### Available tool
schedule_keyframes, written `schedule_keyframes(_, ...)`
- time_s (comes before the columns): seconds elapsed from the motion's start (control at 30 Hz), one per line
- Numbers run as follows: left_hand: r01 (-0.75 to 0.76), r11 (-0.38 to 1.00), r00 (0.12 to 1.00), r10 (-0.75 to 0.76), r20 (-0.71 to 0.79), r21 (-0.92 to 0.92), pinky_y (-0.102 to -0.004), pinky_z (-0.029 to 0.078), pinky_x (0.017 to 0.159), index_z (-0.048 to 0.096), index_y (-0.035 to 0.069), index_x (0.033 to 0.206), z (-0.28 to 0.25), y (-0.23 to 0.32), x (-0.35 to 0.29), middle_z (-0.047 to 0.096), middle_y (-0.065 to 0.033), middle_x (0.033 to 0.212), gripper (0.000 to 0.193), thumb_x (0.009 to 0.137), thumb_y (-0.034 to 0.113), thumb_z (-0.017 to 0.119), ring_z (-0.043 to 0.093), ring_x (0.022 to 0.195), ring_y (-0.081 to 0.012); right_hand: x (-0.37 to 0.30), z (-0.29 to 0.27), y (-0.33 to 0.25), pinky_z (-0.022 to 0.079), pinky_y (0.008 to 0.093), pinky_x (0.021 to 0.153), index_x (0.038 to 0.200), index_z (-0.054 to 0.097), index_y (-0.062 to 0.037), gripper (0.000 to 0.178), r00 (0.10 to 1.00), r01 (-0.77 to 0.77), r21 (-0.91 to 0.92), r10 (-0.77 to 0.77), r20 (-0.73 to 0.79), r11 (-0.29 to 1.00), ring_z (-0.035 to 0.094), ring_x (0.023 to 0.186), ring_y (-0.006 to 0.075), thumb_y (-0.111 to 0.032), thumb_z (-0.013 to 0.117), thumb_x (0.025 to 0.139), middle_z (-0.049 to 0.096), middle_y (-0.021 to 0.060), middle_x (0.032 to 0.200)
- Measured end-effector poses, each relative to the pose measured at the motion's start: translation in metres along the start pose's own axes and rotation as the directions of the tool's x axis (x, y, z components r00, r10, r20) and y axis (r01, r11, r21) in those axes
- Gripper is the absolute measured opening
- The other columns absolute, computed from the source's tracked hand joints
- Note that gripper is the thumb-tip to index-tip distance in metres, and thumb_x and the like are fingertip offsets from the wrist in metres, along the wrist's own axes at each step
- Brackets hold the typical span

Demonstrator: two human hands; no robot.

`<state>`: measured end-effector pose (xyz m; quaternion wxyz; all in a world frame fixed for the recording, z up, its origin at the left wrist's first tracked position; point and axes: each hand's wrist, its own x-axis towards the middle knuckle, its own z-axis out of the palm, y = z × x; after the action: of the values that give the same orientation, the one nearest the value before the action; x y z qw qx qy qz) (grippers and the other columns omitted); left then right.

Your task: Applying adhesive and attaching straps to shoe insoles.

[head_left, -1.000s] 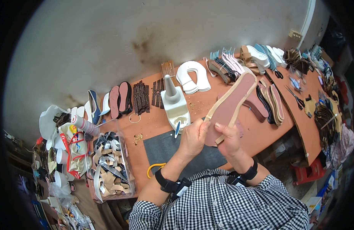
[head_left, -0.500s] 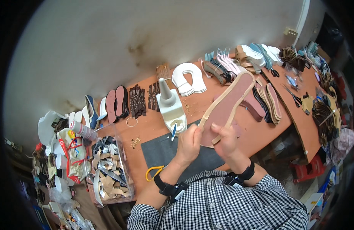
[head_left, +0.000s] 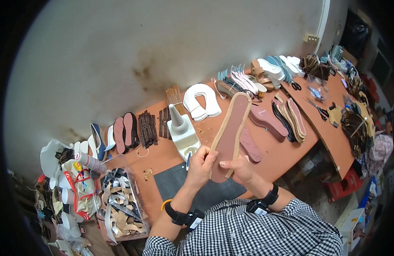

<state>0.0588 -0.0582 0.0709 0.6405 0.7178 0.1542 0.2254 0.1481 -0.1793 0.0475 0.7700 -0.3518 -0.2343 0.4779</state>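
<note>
A pink shoe insole point(head_left: 230, 132) with a tan strip along its rim is held up over the table, its toe end pointing away from me. My left hand point(head_left: 200, 167) is closed on its left edge near the heel, thumb on the pink face. On the right edge, my right hand point(head_left: 239, 167) grips the heel part, thumb also flat on the face. Under and left of the hands lies a dark grey mat point(head_left: 169, 179). A white glue pot with a grey cone point(head_left: 178, 123) stands just beyond, a blue-handled brush point(head_left: 188, 161) at its near end.
Pink soles point(head_left: 267, 121) and a stack of tan-edged insoles point(head_left: 296, 119) lie to the right. White U-shaped pieces point(head_left: 202, 101) and dark woven strips point(head_left: 148, 128) sit by the wall. A clear bin of scraps point(head_left: 122, 205) stands left; scissors point(head_left: 318, 109) lie on the right-hand table.
The insole has swung to the left and its toe end has come lower, with both hands still gripping it. My right thumb now lies across its face. The view has shifted slightly.
</note>
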Motion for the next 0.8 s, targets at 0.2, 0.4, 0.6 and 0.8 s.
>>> schedule_keyframes(0.2, 0.018, 0.997, 0.997, -0.023, -0.071, -0.075, -0.0214, 0.037, 0.053, 0.049, 0.001, 0.073, -0.011, -0.023, -0.001, 0.048, 0.0015, 0.062, 0.021, 0.085, 0.017, 0.057, 0.041, 0.059, -0.0054, 0.006, -0.004, -0.004, 0.044, 0.0264, 0.077, 0.111, 0.048, -0.0007, 0.036, 0.997, -0.077, -0.176, 0.077, -0.010, 0.981, 0.053, 0.090, 0.0125, -0.018, 0.061, 0.081, 0.054, 0.0051, 0.100)
schedule_keyframes(0.4, 0.110, 0.992, 0.993, -0.107, 0.040, -0.067, -0.0201, 0.037, 0.053, 0.052, 0.001, 0.073, -0.014, -0.013, -0.006, 0.049, 0.0021, 0.063, 0.021, 0.085, 0.017, 0.058, 0.042, 0.059, -0.0038, 0.018, -0.018, -0.011, 0.045, 0.0242, 0.071, 0.094, 0.056, -0.0008, 0.021, 0.963, 0.052, -0.148, -0.089, -0.255, 0.988, 0.055, 0.074, 0.0081, -0.019, 0.059, 0.084, 0.058, 0.0020, 0.084)
schedule_keyframes(0.6, 0.088, 0.994, 0.996, -0.087, 0.015, -0.063, -0.0202, 0.038, 0.052, 0.054, 0.000, 0.075, -0.012, -0.009, 0.001, 0.051, 0.0021, 0.063, 0.020, 0.085, 0.017, 0.057, 0.045, 0.060, -0.0040, 0.011, -0.010, -0.004, 0.045, 0.0236, 0.072, 0.101, 0.057, 0.0006, 0.026, 0.986, -0.063, -0.235, 0.024, -0.167, 0.970, 0.055, 0.078, 0.0085, -0.019, 0.059, 0.084, 0.060, 0.0037, 0.088)
schedule_keyframes(0.8, 0.100, 0.973, 0.989, -0.120, -0.085, -0.210, -0.0188, 0.040, 0.054, 0.056, 0.000, 0.076, -0.014, -0.015, -0.005, 0.052, 0.0032, 0.065, 0.017, 0.086, 0.015, 0.056, 0.047, 0.060, -0.0041, 0.018, 0.003, -0.005, 0.045, 0.0224, 0.071, 0.099, 0.058, 0.0037, 0.025, 0.911, 0.182, -0.393, -0.305, -0.278, 0.901, 0.054, 0.079, 0.0083, -0.016, 0.060, 0.084, 0.060, 0.0036, 0.088)
